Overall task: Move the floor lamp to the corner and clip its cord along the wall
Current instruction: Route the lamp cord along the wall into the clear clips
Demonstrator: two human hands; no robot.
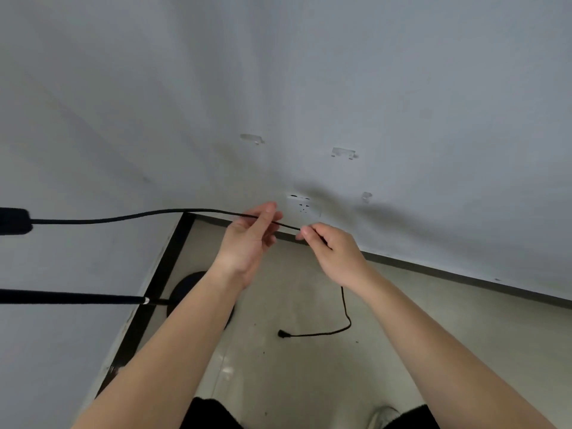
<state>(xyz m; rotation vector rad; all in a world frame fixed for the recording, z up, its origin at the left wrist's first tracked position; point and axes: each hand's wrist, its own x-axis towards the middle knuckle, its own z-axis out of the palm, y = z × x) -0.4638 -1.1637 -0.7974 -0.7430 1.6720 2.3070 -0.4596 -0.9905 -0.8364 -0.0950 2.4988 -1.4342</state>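
The black floor lamp stands in the corner: its pole [71, 298] crosses the left of the view and its round base [188, 286] rests on the floor. A thin black cord [123, 216] runs from the lamp's head [14, 221] at the far left to my hands. My left hand [250, 243] has fingers extended, with the cord passing between them. My right hand [332, 250] pinches the cord just to the right. Below it the cord hangs to the floor and ends in a plug [283, 334]. Three clear clips [252, 138] [343, 152] [366, 196] are stuck on the wall.
A white wall socket [301, 205] sits low on the wall behind my hands. A dark skirting board [464, 277] runs along the foot of both walls. The floor is pale tile [309, 382]. My knees and a shoe [383, 416] show at the bottom.
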